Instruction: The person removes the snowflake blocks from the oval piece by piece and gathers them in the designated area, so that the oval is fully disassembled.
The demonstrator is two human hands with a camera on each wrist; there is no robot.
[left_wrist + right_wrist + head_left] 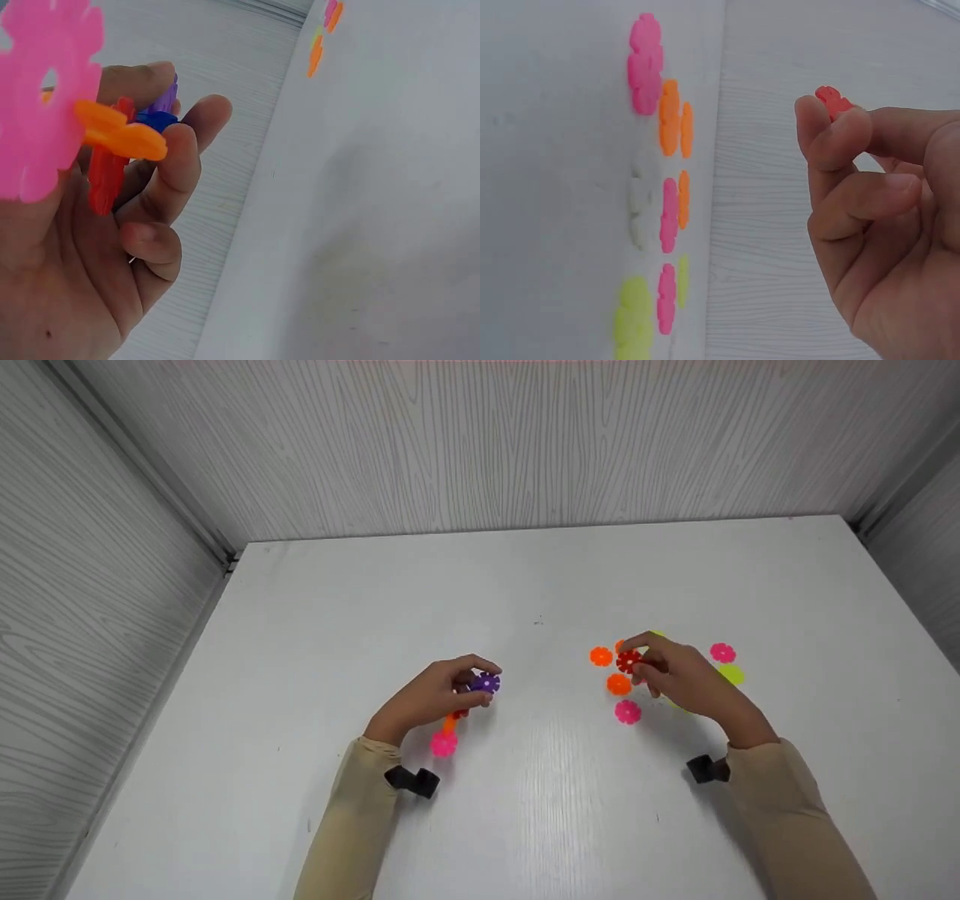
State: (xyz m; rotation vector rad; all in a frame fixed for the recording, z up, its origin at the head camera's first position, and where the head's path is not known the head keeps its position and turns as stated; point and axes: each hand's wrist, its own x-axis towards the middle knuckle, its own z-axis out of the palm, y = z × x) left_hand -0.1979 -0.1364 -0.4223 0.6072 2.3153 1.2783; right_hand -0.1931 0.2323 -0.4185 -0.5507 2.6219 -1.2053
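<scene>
My left hand grips a chain of interlocked flower-shaped plastic discs. Its purple disc shows between thumb and fingers, and a pink disc hangs at the near end. In the left wrist view an orange disc, a red disc and a blue disc link the pink and purple ones. Over the loose discs on the right, my right hand pinches a single red disc by its edge, lifted off the table.
Several loose discs lie on the white table around and below my right hand: orange, pink and yellow-green. In the right wrist view a pale, whitish disc lies among them. Wood-grain panels border the table.
</scene>
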